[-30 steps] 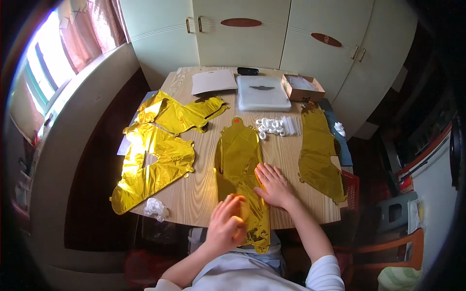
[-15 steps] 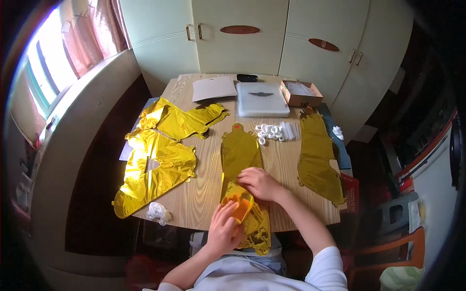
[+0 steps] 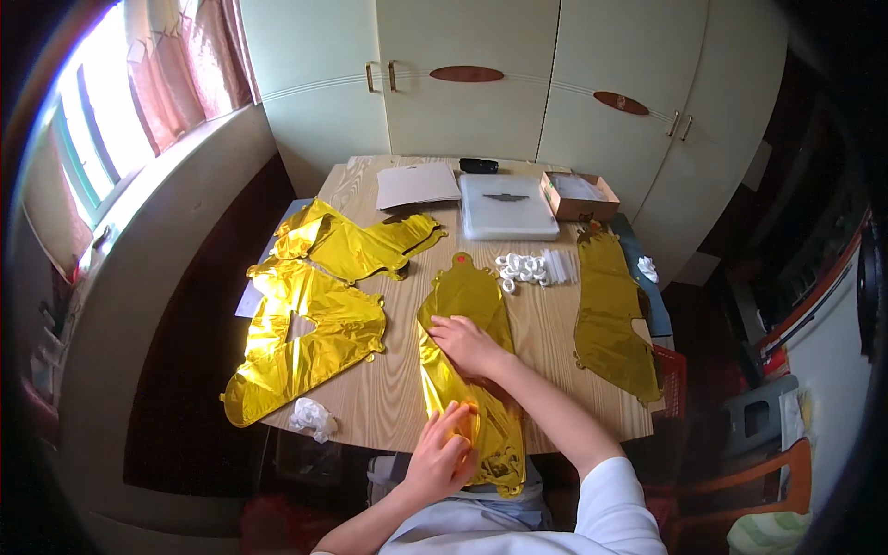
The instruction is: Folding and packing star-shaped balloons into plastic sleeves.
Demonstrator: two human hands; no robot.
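A flat, uninflated gold foil balloon (image 3: pixel 464 294) lies lengthwise before me. Its upper end has a small tab with a red dot, and its crumpled lower end hangs over the table's near edge. My right hand (image 3: pixel 469 346) rests palm down across its middle, fingers stretched toward its left edge. Lower down, my left hand (image 3: pixel 446 449) has hold of the foil at the left side, with bent fingers over it and the thumb hidden. Other flat gold balloons lie on both sides: two at left, the nearer one (image 3: pixel 342 324) with a hole, and a long one (image 3: pixel 606 310) at right.
White rings (image 3: pixel 524 268) and clear tubes (image 3: pixel 561 266) lie beyond the balloon. Farther back are grey-white sheets (image 3: pixel 418 187), a stack of clear plastic bags (image 3: pixel 509 217), a black object (image 3: pixel 478 166) and an open cardboard box (image 3: pixel 580 206). Crumpled white material (image 3: pixel 313 419) sits at the near left edge.
My right hand has moved left and slightly up over the balloon. The raised, folded-back foil near my left hand has come down flatter. The view has shifted slightly.
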